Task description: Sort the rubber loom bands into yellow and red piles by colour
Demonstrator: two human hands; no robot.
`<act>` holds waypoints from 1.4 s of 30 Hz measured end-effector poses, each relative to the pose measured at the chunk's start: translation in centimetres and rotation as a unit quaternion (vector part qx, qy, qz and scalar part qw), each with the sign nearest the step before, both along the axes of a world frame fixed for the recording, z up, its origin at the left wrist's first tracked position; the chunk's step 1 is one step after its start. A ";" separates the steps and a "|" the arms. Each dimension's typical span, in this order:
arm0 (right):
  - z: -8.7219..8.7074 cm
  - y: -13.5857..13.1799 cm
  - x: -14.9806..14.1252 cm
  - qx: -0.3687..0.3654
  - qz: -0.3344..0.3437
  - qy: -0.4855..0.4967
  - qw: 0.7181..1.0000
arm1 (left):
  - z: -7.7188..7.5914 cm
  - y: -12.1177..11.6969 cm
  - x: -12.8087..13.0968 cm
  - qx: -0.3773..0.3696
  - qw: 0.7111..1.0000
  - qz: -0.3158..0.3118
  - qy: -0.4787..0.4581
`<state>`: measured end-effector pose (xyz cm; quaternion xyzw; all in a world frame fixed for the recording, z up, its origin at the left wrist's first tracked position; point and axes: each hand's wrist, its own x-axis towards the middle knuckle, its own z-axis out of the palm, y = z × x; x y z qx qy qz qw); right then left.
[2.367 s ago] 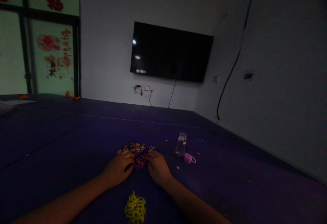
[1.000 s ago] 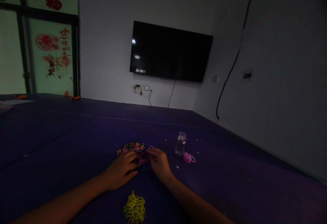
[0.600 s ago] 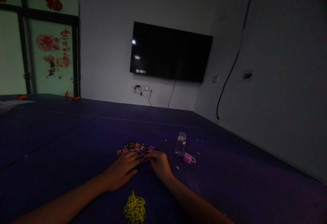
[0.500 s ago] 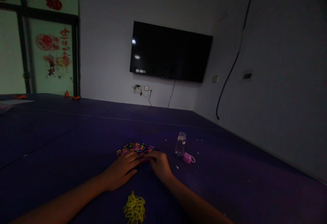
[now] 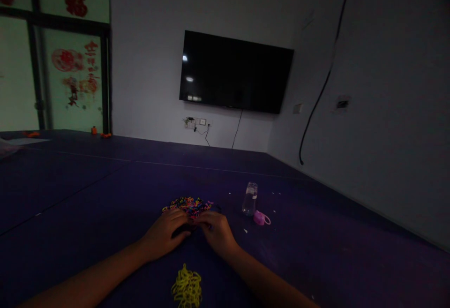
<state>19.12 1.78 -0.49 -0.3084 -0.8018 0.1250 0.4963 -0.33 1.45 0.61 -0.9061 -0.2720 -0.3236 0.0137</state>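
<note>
A heap of mixed-colour rubber bands (image 5: pixel 191 205) lies on the purple tabletop in front of both hands. My left hand (image 5: pixel 168 234) rests at the near left side of the heap, fingers bent over its edge and thumb held apart. From the right, my right hand (image 5: pixel 217 232) reaches into the heap's near edge with thumb and fingers pinched together. Whatever sits in that pinch is too small and dark to make out. Closer to me, between the forearms, is a separate pile of yellow rubber bands (image 5: pixel 187 288).
Right of the hands stands a clear bottle (image 5: pixel 250 199), with a pink lid (image 5: pixel 260 218) beside it. White scraps dot the purple table (image 5: pixel 105 195). Small orange items (image 5: pixel 105 135) lie at the far left. A television (image 5: pixel 235 71) hangs on the far wall.
My left hand's fingers have drawn back and bent more. My right hand has shifted slightly left, its fingertips closer to the left hand's. The yellow pile looks the same.
</note>
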 end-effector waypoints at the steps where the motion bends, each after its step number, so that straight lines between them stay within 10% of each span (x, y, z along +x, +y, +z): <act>1: -0.1 -0.3 -0.3 -0.003 0.014 -0.002 1.000 | -0.1 0.0 0.0 0.008 1.000 0.003 -0.006; 9: 0.3 -2.2 -1.5 -0.027 0.058 -0.032 0.997 | -0.1 -0.6 0.3 0.049 0.999 -0.011 -0.008; 23: -0.1 3.0 3.2 -0.046 -0.175 -0.138 0.974 | 1.3 -2.8 1.0 -0.026 0.992 -0.123 0.029; 32: -1.1 3.5 3.2 -0.061 -0.178 -0.234 0.954 | 1.4 -4.6 2.1 -0.013 0.983 -0.178 0.034; 42: -0.9 3.8 3.2 -0.053 -0.140 -0.239 0.959 | 1.2 -3.3 1.1 0.061 0.997 -0.027 -0.035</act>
